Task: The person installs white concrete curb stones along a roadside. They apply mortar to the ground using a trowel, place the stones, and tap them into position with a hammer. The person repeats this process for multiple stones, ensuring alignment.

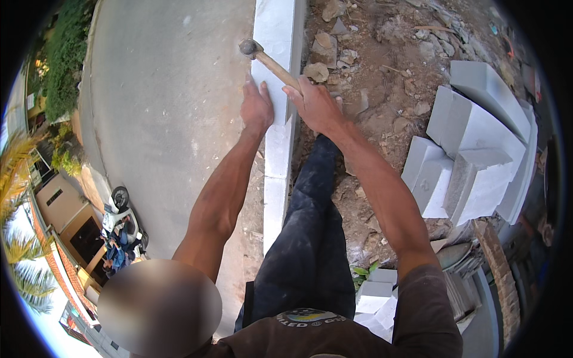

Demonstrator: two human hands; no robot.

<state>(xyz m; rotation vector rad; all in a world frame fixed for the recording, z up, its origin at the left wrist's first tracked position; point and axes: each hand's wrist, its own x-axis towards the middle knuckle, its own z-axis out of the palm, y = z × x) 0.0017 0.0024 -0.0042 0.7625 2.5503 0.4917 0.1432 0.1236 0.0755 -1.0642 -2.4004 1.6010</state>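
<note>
A low white block wall runs lengthwise up the middle of the view, with a white block along its top. My left hand grips that block by its left edge. In my right hand is a hammer with a wooden handle and rounded metal head, held diagonally over the block, the head near its left edge above my left hand. My leg in dark dusty trousers is alongside the wall, below my right hand.
Stacked white blocks lie on the right, with more at lower right among planks. Rubble and soil border the wall. At left are a paved road, shrubs, a parked scooter with a person at it, and houses.
</note>
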